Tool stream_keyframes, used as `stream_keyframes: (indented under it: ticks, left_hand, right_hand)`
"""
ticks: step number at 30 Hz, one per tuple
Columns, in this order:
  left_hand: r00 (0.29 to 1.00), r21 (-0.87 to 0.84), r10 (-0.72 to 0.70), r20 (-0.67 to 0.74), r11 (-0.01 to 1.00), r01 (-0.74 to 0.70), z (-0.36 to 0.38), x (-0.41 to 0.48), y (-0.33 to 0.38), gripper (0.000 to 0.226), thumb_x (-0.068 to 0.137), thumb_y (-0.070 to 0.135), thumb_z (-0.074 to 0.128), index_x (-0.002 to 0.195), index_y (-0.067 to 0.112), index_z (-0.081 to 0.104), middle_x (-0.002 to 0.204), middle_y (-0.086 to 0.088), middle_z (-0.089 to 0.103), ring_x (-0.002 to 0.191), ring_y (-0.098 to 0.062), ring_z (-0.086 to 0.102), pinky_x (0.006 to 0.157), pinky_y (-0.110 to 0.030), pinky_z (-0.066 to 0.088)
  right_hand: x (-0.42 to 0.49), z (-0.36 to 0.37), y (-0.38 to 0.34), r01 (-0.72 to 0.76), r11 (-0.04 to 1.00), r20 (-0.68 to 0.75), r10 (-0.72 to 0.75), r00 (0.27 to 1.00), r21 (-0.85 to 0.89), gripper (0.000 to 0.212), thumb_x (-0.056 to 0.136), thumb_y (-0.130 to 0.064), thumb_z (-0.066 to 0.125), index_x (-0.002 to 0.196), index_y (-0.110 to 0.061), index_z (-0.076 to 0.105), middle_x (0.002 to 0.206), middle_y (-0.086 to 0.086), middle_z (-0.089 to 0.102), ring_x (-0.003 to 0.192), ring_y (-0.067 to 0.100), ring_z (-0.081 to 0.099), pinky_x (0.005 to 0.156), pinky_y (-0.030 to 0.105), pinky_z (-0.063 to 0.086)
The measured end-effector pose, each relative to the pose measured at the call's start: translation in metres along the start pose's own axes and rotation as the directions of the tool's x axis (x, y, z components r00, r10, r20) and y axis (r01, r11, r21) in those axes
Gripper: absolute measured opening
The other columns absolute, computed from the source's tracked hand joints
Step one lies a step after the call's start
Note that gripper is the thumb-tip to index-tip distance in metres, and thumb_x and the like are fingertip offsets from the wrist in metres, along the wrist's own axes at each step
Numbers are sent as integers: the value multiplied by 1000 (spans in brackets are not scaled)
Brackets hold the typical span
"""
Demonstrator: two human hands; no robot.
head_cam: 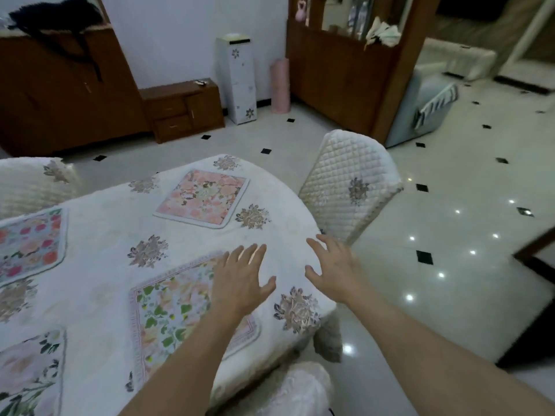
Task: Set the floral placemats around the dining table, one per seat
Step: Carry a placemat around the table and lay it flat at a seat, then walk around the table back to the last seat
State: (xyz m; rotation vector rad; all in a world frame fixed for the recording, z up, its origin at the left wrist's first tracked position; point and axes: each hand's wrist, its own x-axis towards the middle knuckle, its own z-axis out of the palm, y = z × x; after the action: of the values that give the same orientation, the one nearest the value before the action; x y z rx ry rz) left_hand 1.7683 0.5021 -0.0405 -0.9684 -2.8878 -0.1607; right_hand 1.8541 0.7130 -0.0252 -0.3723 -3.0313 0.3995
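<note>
Several floral placemats lie flat on the white-clothed dining table [108, 235]. A pink one [204, 198] sits at the far end, a red-and-blue one [30, 241] at the left edge, a green-leafed one [174, 307] near me, and a pale one [30, 370] at the bottom left. My left hand [240, 280] is spread with straight fingers over the top right corner of the green-leafed mat. My right hand [333, 265] hovers open above the table's right rim and holds nothing.
A quilted white chair [351, 187] stands at the table's right, another chair back [33, 181] at the far left, and a padded seat [288, 388] below me. Wooden cabinets [186, 109] line the wall. Glossy tiled floor [450, 235] stretches to the right.
</note>
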Motion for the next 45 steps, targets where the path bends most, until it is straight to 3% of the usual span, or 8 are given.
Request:
stream_keyframes:
  ticks: [7,15,18,21,28,35,45]
  left_hand:
    - [979,-52,192,-68,979,-195,-1,39,64,73,82,62,50,142,22,48,139,-2,58,127,-28,53,104,-48,43]
    - [937,-113,341,-80,931,-348,5,82,146,68,80,59,49,137,22,53,135,1,61,122,-25,55,101,-45,45]
    - [922,-116,378,-83,915,-385,10,105,181,70,79,60,47,136,21,52,130,1,62,117,-24,57,98,-43,45]
    - [910,-116,407,-72,903,-413,21,136,219,75,79,64,43,141,22,47,136,2,58,121,-23,54,101,-43,42]
    - [894,-73,448,13,892,-446,52,229,321,74,83,67,37,146,28,35,147,4,48,132,-21,44,108,-43,37]
    - [891,-65,455,4,889,-453,63,321,417,75,85,66,35,147,25,35,149,1,46,136,-23,41,112,-45,34]
    - [895,-23,443,60,897,-442,85,431,478,75,84,66,33,147,25,35,147,1,48,134,-24,43,110,-43,35]
  right_hand:
    - [-47,-31,63,-196,980,-95,193,977,-29,57,87,-43,55,139,-23,45,141,6,49,130,25,42,106,43,36]
    - [-70,-46,139,-343,938,-160,333,929,-39,61,83,-46,55,140,-23,48,144,7,49,132,25,44,106,44,38]
    - [-65,-52,175,-368,929,-156,356,921,-50,62,83,-47,51,141,-24,47,145,6,47,134,25,42,107,43,36]
    - [-54,-55,220,-384,922,-151,375,915,-40,61,85,-45,54,141,-24,47,145,7,47,134,25,42,107,43,35]
    - [-15,-63,344,-407,913,-137,401,906,-17,65,80,-52,41,139,-25,50,142,6,51,130,25,46,105,44,38]
    - [35,-100,457,-397,918,-153,393,907,4,60,87,-46,53,143,-26,45,147,3,45,135,21,41,108,41,32]
    - [111,-120,558,-388,919,-153,393,907,62,59,90,-44,54,145,-26,42,150,3,42,138,21,36,111,41,30]
